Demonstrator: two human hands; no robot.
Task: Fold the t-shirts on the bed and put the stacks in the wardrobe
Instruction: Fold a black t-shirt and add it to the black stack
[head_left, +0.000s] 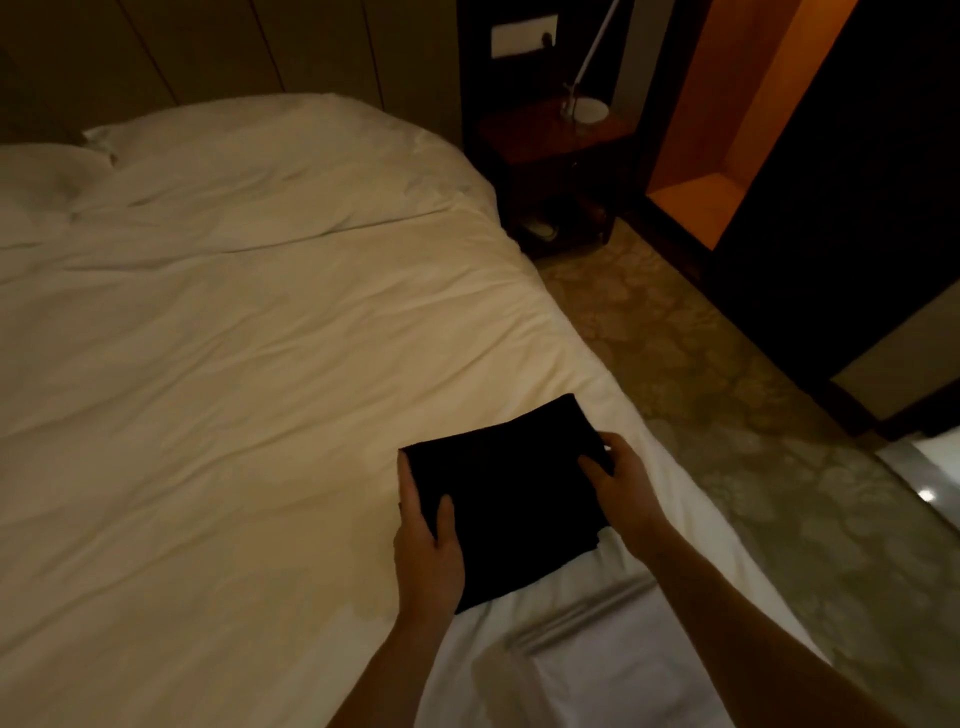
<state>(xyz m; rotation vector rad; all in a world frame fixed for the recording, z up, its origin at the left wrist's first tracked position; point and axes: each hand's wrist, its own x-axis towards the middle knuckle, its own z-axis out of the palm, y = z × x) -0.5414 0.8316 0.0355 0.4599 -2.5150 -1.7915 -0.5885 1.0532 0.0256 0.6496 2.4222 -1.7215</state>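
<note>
- A folded black t-shirt (506, 506) lies on the bed (218, 364), near its right edge and close to the person.
- The left hand (428, 545) grips the shirt's left edge: the thumb lies on top of the cloth, the fingers run along the side and seem tucked under it.
- The right hand (621, 480) holds the right edge, thumb on top, fingers curled round the side toward the far corner.
- Both forearms reach in from the bottom of the view, bare.
- The shirt looks like a flat, roughly square packet; in the dim light I cannot tell whether it is one shirt or a stack.
- The white duvet is creased, and pillows (47, 192) sit at the far left end.
- Beyond the bed stands a dark nightstand (550, 156) with a lamp (589, 104) on it.
- To the right of it is an open recess lit orange (727, 156), set in dark panelling.
- Patterned carpet (701, 389) runs beside the bed.
</note>
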